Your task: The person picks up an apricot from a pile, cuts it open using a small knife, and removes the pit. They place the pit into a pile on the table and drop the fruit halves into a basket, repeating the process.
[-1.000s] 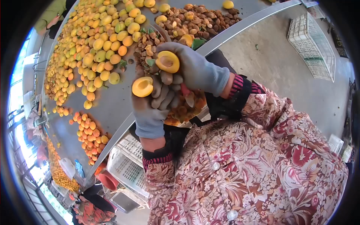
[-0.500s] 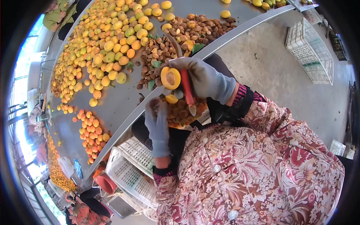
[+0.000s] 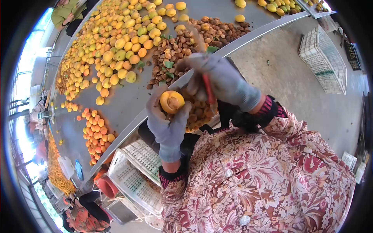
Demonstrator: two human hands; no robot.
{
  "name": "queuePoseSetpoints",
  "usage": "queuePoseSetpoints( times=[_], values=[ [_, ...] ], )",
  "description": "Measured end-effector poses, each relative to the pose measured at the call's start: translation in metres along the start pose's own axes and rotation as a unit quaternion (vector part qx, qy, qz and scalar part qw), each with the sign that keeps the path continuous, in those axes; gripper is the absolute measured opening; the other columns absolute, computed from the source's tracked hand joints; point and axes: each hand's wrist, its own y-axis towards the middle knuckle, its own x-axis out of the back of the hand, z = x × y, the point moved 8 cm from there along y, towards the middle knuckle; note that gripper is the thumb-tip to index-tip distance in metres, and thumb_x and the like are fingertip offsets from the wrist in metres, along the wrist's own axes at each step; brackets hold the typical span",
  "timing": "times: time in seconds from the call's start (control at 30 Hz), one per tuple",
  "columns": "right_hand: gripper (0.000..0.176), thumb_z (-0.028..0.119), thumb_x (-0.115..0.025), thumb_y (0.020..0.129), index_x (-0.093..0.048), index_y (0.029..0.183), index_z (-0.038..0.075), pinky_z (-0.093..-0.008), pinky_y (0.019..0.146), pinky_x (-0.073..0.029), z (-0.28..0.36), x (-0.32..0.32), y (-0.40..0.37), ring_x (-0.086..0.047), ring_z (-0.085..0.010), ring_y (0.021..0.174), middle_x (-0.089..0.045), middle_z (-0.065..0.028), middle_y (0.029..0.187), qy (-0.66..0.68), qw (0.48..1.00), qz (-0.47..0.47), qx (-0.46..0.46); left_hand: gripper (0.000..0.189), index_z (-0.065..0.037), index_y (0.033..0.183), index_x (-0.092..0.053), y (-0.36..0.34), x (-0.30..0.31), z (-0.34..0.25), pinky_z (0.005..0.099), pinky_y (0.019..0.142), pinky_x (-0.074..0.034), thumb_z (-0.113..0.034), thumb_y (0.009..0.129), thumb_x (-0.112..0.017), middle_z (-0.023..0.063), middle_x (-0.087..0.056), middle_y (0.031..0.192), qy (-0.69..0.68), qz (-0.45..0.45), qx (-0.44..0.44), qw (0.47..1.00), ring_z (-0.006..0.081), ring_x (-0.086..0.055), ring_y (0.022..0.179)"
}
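Grey metal table [image 3: 128,105] w/ a raised rim runs from 7 to 1 o'clock. Its top is heaped w/ yellow apricots [image 3: 116,50] at 11, a pit pile [image 3: 175,52] near 12, and an orange bunch [image 3: 95,132] at 9. Concrete floor [image 3: 287,73] at 2 o'clock, w/ a white crate [image 3: 324,58] on it. A 2nd crate [image 3: 134,176] sits under the rim at 7, red bucket [image 3: 107,187] beside it.

L hand [image 3: 169,126], grey glove, just left of centre: fingers curled round an apricot half [image 3: 172,101], cut side up, pit in it, held over the rim. R hand [image 3: 223,79], also gloved, just beside it at 1 o'clock, fist tight on a knife [image 3: 209,90] by its red handle.

Blade blurred, can't make out its edge. Tray of halves [image 3: 198,112] mostly hidden behind both hands. Corners cut to black by the lens; the left edge is washed out by daylight. Other people only in part: green sleeve [image 3: 68,13] at 11, patterned sleeve [image 3: 85,219] at 7.
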Motion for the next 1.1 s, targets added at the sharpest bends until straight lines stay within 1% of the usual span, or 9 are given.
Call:
queuePoseSetpoints(
  times=[0.07, 0.2, 0.27, 0.3, 0.6, 0.67, 0.87, 1.0, 1.1],
  values=[
    [0.032, 0.022, -0.040, 0.098, -0.053, 0.115, -0.002, -0.0221, 0.052, -0.043, 0.056, 0.006, -0.013, -0.049, -0.0083, 0.049, -0.047, 0.0008, 0.055, -0.138, 0.946, -0.018, 0.291, 0.059, 0.003, 0.120, -0.048, -0.003, -0.005, -0.005, 0.0270, 0.084, -0.048, -0.005, 0.068, -0.077, 0.0112, -0.059, 0.113, 0.121, 0.038, -0.011, 0.992, 0.0170, -0.060, 0.096],
    [0.031, 0.019, -0.039, 0.098, -0.053, 0.118, -0.001, -0.0218, 0.046, -0.033, 0.083, -0.004, -0.029, -0.036, -0.0058, 0.045, -0.036, 0.0033, 0.054, 0.013, 0.945, -0.036, 0.324, 0.058, 0.002, 0.119, -0.049, 0.000, -0.023, -0.023, 0.0271, 0.083, -0.048, -0.005, 0.068, -0.076, 0.0116, -0.061, 0.110, 0.160, 0.045, -0.084, 0.982, 0.0164, -0.061, 0.093],
    [0.024, 0.015, -0.050, 0.091, -0.059, 0.107, -0.002, -0.0201, 0.041, -0.041, 0.085, -0.008, -0.027, -0.047, -0.0081, 0.038, -0.053, -0.0026, 0.056, 0.179, 0.936, 0.000, 0.303, 0.049, 0.002, 0.118, -0.050, 0.000, -0.031, -0.026, 0.0287, 0.092, -0.043, 0.004, 0.072, -0.068, 0.0100, -0.057, 0.112, 0.152, 0.080, -0.051, 0.984, 0.0165, -0.054, 0.103],
    [0.024, 0.015, -0.052, 0.090, -0.061, 0.105, 0.000, -0.0208, 0.038, -0.039, 0.086, -0.005, -0.029, -0.047, -0.0078, 0.038, -0.051, -0.0024, 0.053, 0.113, 0.928, -0.040, 0.352, 0.049, 0.002, 0.118, -0.050, -0.001, -0.033, -0.026, 0.0287, 0.092, -0.043, 0.004, 0.072, -0.068, 0.0100, -0.057, 0.112, 0.151, 0.083, -0.051, 0.984, 0.0165, -0.054, 0.103],
    [0.019, 0.015, -0.056, 0.089, -0.063, 0.104, 0.006, -0.0220, 0.036, -0.038, 0.073, -0.004, -0.032, -0.048, -0.0064, 0.041, -0.053, 0.0000, 0.057, 0.182, 0.932, -0.133, 0.283, 0.042, 0.000, 0.111, -0.054, -0.004, -0.040, -0.022, 0.0283, 0.082, -0.047, -0.001, 0.071, -0.069, 0.0092, -0.061, 0.103, 0.178, 0.054, -0.026, 0.982, 0.0158, -0.059, 0.090],
    [0.019, 0.015, -0.056, 0.089, -0.063, 0.104, 0.007, -0.0221, 0.037, -0.039, 0.072, -0.007, -0.032, -0.048, -0.0062, 0.042, -0.053, 0.0003, 0.057, 0.180, 0.931, -0.151, 0.280, 0.042, 0.000, 0.108, -0.055, -0.003, -0.042, -0.031, 0.0289, 0.078, -0.048, -0.004, 0.070, -0.071, 0.0100, -0.062, 0.096, 0.254, 0.032, -0.085, 0.963, 0.0174, -0.061, 0.083],
    [0.025, 0.021, -0.050, 0.094, -0.058, 0.113, 0.006, -0.0210, 0.043, -0.032, 0.052, 0.016, -0.010, -0.036, -0.0049, 0.043, -0.041, 0.0049, 0.052, 0.208, 0.934, -0.218, 0.194, 0.046, -0.002, 0.108, -0.055, 0.005, -0.045, -0.021, 0.0314, 0.070, -0.051, -0.012, 0.068, -0.075, 0.0132, -0.063, 0.091, 0.338, 0.011, -0.081, 0.938, 0.0238, -0.064, 0.075],
    [0.024, 0.024, -0.049, 0.093, -0.051, 0.114, 0.012, -0.0248, 0.046, -0.028, 0.027, 0.030, 0.028, -0.022, -0.0071, 0.043, -0.027, 0.0080, 0.052, 0.381, 0.899, -0.193, 0.098, 0.041, -0.001, 0.106, -0.056, 0.018, -0.045, -0.013, 0.0296, 0.072, -0.050, -0.010, 0.070, -0.073, 0.0118, -0.062, 0.091, 0.269, -0.012, -0.105, 0.957, 0.0189, -0.062, 0.077],
    [0.015, 0.024, -0.051, 0.091, -0.052, 0.102, 0.013, -0.0263, 0.047, -0.029, 0.011, 0.038, 0.051, -0.024, -0.0076, 0.043, -0.027, 0.0083, 0.052, 0.504, 0.841, -0.185, 0.069, 0.033, 0.001, 0.104, -0.057, 0.033, -0.043, 0.010, 0.0271, 0.074, -0.048, -0.008, 0.075, -0.070, 0.0086, -0.060, 0.091, 0.167, -0.042, 0.000, 0.985, 0.0134, -0.058, 0.080]
  ],
)
